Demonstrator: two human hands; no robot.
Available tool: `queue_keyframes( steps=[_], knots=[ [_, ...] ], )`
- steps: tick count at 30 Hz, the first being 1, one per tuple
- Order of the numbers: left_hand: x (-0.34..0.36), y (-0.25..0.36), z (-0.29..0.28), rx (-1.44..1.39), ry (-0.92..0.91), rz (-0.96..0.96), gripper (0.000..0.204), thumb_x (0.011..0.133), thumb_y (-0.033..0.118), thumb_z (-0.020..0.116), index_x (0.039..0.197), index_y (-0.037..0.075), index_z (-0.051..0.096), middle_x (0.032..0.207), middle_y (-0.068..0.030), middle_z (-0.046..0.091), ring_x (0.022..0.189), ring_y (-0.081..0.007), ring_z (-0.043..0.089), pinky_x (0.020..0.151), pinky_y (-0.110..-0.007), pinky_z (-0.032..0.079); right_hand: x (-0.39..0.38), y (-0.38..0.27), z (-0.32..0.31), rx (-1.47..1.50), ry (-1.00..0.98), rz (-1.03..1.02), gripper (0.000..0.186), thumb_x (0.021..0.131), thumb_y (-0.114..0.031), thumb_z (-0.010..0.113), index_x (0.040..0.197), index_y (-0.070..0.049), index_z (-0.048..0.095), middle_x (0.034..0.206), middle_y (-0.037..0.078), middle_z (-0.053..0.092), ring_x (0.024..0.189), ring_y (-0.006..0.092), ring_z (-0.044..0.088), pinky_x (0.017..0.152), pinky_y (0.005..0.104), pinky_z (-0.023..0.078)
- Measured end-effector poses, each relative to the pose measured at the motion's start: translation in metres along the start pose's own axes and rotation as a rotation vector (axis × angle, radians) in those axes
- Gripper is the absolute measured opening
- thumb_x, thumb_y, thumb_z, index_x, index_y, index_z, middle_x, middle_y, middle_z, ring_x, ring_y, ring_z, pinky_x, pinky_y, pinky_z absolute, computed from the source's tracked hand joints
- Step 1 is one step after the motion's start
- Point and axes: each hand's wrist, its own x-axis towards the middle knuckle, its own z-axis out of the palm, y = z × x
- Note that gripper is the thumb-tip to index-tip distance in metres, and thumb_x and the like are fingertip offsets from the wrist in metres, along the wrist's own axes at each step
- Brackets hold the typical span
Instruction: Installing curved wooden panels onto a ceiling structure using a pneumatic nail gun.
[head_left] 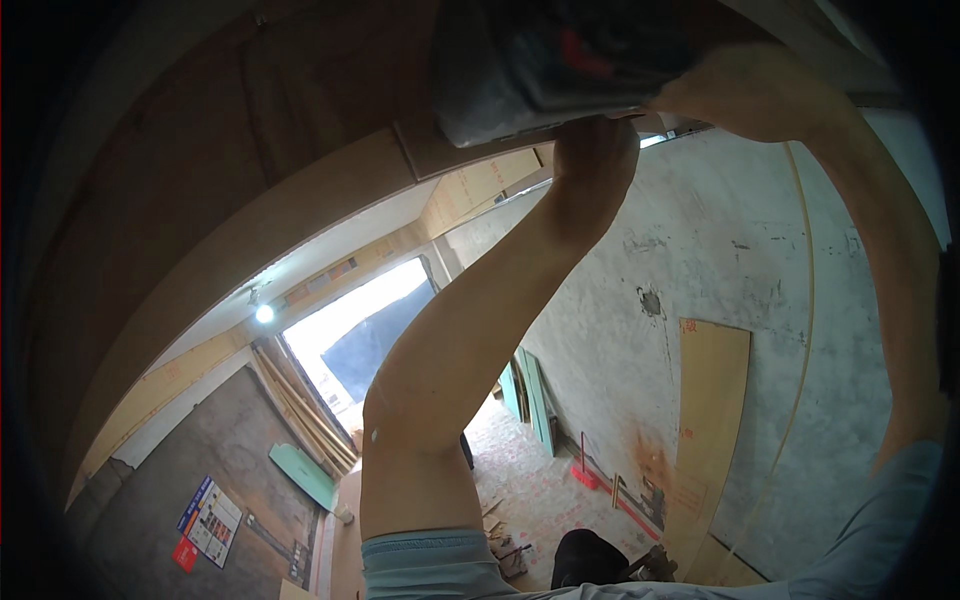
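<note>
Overhead, a blurred dark tool [540,60] with a red patch is held against a brown wooden board [300,190] that runs along the ceiling. My right hand [715,100] grips this tool from the right, its fingertips partly out of sight. My left hand [595,145] is raised to the edge of the board just beneath the tool; its fingers are mostly hidden behind the tool, so I cannot tell how they are bent.
Below are a bright doorway [355,325], lit bulb [264,313], leaning pale-green boards [536,400], a plywood strip [712,400] on the bare wall [630,250], long timber strips [295,400], a red broom [585,475] and scraps on the floor [505,460].
</note>
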Motion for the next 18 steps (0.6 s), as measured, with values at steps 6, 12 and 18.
queue_keyframes(
  steps=[6, 12, 18],
  knots=[
    [0.000, -0.001, 0.003, -0.001, 0.076, 0.016, 0.017, 0.068, 0.008, 0.072, 0.083, 0.000, 0.072, 0.089, -0.0190, 0.066, 0.092, -0.0332, 0.061, 0.082, -0.050, 0.046, 0.003, -0.019, -0.013, 0.077, -0.054, -0.056, 0.023, 0.086, -0.019, 0.067, 0.097, 0.002, 0.066, 0.088, 0.020, 0.069, 0.083, 0.0316, 0.065, 0.077, 0.0418, 0.051],
    [-0.001, 0.001, 0.010, 0.049, 0.166, 0.024, 0.020, 0.066, 0.009, 0.073, 0.083, -0.002, 0.072, 0.085, -0.0200, 0.064, 0.087, -0.0362, 0.059, 0.079, -0.052, 0.046, 0.010, -0.029, -0.014, 0.056, -0.080, -0.039, 0.025, 0.085, -0.019, 0.070, 0.099, 0.002, 0.066, 0.087, 0.020, 0.069, 0.082, 0.0330, 0.065, 0.076, 0.0421, 0.051],
    [-0.003, 0.004, 0.012, 0.094, 0.206, -0.019, 0.016, 0.067, 0.010, 0.072, 0.079, -0.001, 0.071, 0.081, -0.0179, 0.063, 0.084, -0.0354, 0.059, 0.078, -0.051, 0.046, 0.011, -0.027, -0.016, -0.036, -0.061, -0.108, 0.028, 0.085, -0.021, 0.071, 0.099, 0.003, 0.066, 0.090, 0.021, 0.070, 0.082, 0.0351, 0.065, 0.078, 0.0421, 0.050]
  ],
)
